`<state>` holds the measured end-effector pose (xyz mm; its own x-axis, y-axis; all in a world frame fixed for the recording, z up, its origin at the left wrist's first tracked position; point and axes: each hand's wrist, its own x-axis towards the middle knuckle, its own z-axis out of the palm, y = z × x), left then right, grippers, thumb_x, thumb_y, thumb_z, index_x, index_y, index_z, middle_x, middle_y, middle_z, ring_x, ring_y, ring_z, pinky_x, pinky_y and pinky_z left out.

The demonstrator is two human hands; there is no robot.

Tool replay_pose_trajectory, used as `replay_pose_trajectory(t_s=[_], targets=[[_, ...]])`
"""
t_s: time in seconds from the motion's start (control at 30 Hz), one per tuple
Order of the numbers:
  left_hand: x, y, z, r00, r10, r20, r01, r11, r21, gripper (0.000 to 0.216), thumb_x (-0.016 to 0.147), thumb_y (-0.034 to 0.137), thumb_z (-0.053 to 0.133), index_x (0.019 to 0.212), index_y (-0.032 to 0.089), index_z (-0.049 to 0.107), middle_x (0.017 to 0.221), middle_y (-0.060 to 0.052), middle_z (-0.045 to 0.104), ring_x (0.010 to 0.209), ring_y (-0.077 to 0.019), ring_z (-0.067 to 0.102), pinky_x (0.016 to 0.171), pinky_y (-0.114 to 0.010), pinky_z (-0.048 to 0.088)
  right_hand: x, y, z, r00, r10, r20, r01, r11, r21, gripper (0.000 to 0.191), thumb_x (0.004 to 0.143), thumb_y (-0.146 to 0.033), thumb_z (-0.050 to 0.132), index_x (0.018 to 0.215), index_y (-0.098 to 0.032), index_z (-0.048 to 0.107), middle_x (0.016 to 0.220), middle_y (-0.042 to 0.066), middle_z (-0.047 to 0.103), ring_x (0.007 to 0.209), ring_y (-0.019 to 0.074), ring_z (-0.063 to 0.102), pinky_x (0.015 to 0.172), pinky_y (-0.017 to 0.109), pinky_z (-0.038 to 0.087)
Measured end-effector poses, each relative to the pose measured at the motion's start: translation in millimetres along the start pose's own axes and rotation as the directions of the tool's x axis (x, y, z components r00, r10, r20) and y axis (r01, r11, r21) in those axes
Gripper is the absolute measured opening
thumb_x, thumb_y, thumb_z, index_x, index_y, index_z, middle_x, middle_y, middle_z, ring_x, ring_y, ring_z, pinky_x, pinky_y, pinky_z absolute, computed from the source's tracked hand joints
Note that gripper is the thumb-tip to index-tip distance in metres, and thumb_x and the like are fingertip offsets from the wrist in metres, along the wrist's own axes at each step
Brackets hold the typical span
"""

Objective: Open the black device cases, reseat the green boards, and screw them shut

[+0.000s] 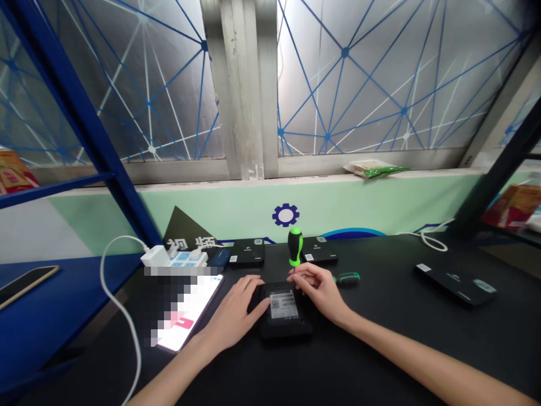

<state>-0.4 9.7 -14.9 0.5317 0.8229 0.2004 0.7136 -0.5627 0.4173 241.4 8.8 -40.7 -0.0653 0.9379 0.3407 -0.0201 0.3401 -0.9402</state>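
Observation:
A black box-shaped device (284,327) with a white printed label lies on the black table in front of me. My left hand (236,309) rests along its left side, fingers stretched out and thumb on the edge near the label. Above the device's far right corner a screwdriver (295,248) with a black and bright green handle stands upright. My right hand (318,288) pinches its thin shaft, below the handle. The screwdriver's tip is hidden by my fingers. Just behind my right hand lies a green and black tool handle (348,278).
Black boxes (247,252) (320,250) stand near the wall, and another black box (455,283) lies right. A lit phone (190,316) is left of my left hand. Behind it sits a power strip (188,259) with a white cable (122,307).

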Motion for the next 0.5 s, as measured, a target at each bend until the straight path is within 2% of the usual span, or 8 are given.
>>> replay_pose_trajectory(t_s=[0.1, 0.27, 0.37, 0.5], targets=[[-0.1, 1.4, -0.7, 1.000, 0.004, -0.007, -0.004, 1.000, 0.004, 0.035, 0.101, 0.050, 0.044, 0.125, 0.026, 0.056, 0.135, -0.007, 0.056, 0.124, -0.0281, 0.053, 0.103, -0.045, 0.045, 0.3, 0.9, 1.0, 1.000, -0.027, 0.001, 0.027, 1.000, -0.015, 0.026, 0.088, -0.043, 0.070, 0.093, -0.018, 0.067, 0.083, 0.005, 0.071, 0.067, 0.0139, 0.061, 0.061, 0.024, 0.049], [-0.1, 1.6, -0.9, 1.000, 0.001, -0.008, -0.001, 1.000, 0.008, 0.039, 0.101, 0.052, 0.043, 0.127, 0.025, 0.055, 0.134, -0.008, 0.056, 0.124, -0.0287, 0.053, 0.102, -0.045, 0.046, 4.4, 6.5, 1.3, 1.000, -0.013, -0.011, 0.013, 1.000, -0.008, 0.028, 0.080, -0.043, 0.078, 0.082, -0.017, 0.066, 0.069, -0.001, 0.062, 0.054, 0.0094, 0.049, 0.052, 0.023, 0.042], [-0.3, 0.4, -0.3, 1.000, -0.005, 0.004, 0.005, 1.000, -0.001, 0.039, 0.102, 0.053, 0.042, 0.127, 0.026, 0.054, 0.134, -0.008, 0.056, 0.125, -0.0283, 0.052, 0.103, -0.045, 0.045, 5.5, 8.3, 0.4, 1.000, 0.014, -0.024, -0.014, 1.000, -0.008, 0.032, 0.078, -0.046, 0.079, 0.079, -0.016, 0.067, 0.065, -0.001, 0.061, 0.052, 0.0100, 0.049, 0.050, 0.023, 0.042], [-0.6, -0.1, -0.6, 1.000, 0.007, -0.007, -0.007, 1.000, -0.004, 0.038, 0.102, 0.052, 0.042, 0.127, 0.026, 0.055, 0.134, -0.008, 0.056, 0.124, -0.0289, 0.053, 0.103, -0.046, 0.045, 4.8, 7.4, -0.5, 0.999, 0.006, -0.051, -0.006, 1.000, 0.005, 0.034, 0.076, -0.046, 0.080, 0.087, -0.017, 0.067, 0.070, 0.001, 0.064, 0.058, 0.0126, 0.056, 0.053, 0.024, 0.046]])
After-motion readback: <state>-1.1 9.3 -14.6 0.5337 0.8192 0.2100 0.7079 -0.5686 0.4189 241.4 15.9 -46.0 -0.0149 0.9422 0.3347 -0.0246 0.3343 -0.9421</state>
